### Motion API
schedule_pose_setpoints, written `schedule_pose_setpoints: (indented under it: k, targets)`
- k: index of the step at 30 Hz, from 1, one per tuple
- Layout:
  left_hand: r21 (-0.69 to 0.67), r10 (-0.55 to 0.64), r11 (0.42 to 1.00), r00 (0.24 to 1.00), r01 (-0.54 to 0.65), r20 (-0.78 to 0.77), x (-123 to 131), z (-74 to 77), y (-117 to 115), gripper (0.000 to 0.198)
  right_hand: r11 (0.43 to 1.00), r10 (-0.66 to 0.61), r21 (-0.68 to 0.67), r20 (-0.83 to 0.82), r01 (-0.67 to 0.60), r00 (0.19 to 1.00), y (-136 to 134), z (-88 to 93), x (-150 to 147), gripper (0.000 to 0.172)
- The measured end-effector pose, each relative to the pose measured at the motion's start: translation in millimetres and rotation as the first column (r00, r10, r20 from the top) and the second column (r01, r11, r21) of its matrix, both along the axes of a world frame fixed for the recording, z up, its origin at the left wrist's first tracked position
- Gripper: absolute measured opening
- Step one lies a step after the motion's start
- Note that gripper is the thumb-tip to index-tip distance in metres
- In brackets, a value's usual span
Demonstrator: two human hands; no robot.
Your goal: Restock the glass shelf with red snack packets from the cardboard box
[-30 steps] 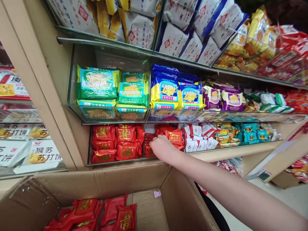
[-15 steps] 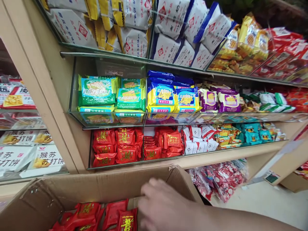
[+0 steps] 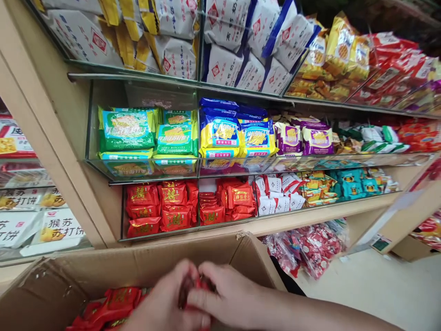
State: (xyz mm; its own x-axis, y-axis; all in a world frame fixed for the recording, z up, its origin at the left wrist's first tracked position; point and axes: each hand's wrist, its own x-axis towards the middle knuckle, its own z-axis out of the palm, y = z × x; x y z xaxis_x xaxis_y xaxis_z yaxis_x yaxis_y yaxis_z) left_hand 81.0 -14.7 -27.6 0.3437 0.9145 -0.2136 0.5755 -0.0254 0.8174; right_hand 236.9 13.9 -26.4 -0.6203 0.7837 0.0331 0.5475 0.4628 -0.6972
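Observation:
Over the open cardboard box [image 3: 151,257], my two hands meet. My left hand [image 3: 167,299] and my right hand [image 3: 229,294] are both closed around red-wrapped snack packets [image 3: 198,286]. Fingers cover most of the wrappers, so I cannot tell how many packets there are. Lower left, inside the box, lie loose red snack packets [image 3: 119,301] with gold lettering. Behind the box, similar red packets [image 3: 175,218] are stacked in a bottom-shelf compartment.
Glass-fronted shelves hold green soda biscuit packs [image 3: 128,131], blue and yellow packs [image 3: 220,133] and white packets [image 3: 274,204]. A wooden upright [image 3: 58,115] stands at left. Plastic bags of red packets [image 3: 315,248] lie on the floor at right.
My left hand has come into view and joined my right hand over the box. Red packets now show between them. The view has shifted slightly to the right.

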Motion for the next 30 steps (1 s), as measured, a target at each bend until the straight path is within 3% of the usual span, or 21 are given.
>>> schedule_pose_setpoints:
  k: [1, 3, 6, 9, 11, 15, 19, 25, 30]
  targets:
    - [0.023, 0.032, 0.999, 0.997, -0.034, 0.067, 2.1, 3.5, 8.5, 0.029, 0.996, -0.077, -0.044, -0.081, 0.073, 0.994, 0.6, 2.8, -0.9, 0.040]
    - [0.082, 0.153, 0.977, 0.912, -0.197, 0.381, 5.5, 9.0, 20.0, 0.040, 0.984, -0.171, -0.096, -0.233, 0.153, 0.957, 4.4, 4.9, -3.6, 0.041]
    - [0.003, 0.297, 0.935, 0.791, -0.353, 0.535, 6.8, 13.8, 21.3, 0.044, 0.966, -0.255, -0.138, -0.425, 0.216, 0.868, 12.3, 3.4, -6.2, 0.038]
    - [-0.173, 0.335, 0.942, 0.801, -0.287, 0.496, 4.4, 14.1, 13.9, 0.035, 0.940, -0.340, -0.181, -0.486, 0.288, 0.805, 17.3, 1.2, -5.3, 0.035]
    - [-0.199, 0.315, 0.948, 0.822, -0.249, 0.475, 2.2, 12.2, 11.8, 0.034, 0.928, -0.369, -0.144, -0.487, 0.344, 0.792, 17.9, 0.8, -3.5, 0.033]
    - [-0.021, 0.277, 0.954, 0.857, -0.298, 0.435, -1.5, 7.9, 16.3, 0.033, 0.897, -0.407, -0.075, -0.521, 0.435, 0.750, 16.7, 3.1, 0.4, 0.033]
    - [0.173, 0.241, 0.931, 0.897, -0.322, 0.370, -0.7, 6.4, 14.8, 0.027, 0.855, -0.503, -0.208, -0.561, 0.476, 0.657, 19.8, 3.6, 1.8, 0.038]
    - [0.157, 0.275, 0.934, 0.925, -0.322, 0.261, 6.9, 8.0, 6.0, 0.025, 0.838, -0.543, -0.332, -0.584, 0.433, 0.604, 25.0, -1.5, -0.8, 0.038]
    - [0.122, 0.301, 0.920, 0.873, -0.371, 0.384, 10.6, 14.2, 10.2, 0.032, 0.826, -0.559, -0.403, -0.677, 0.395, 0.479, 24.8, -1.6, -4.0, 0.036]
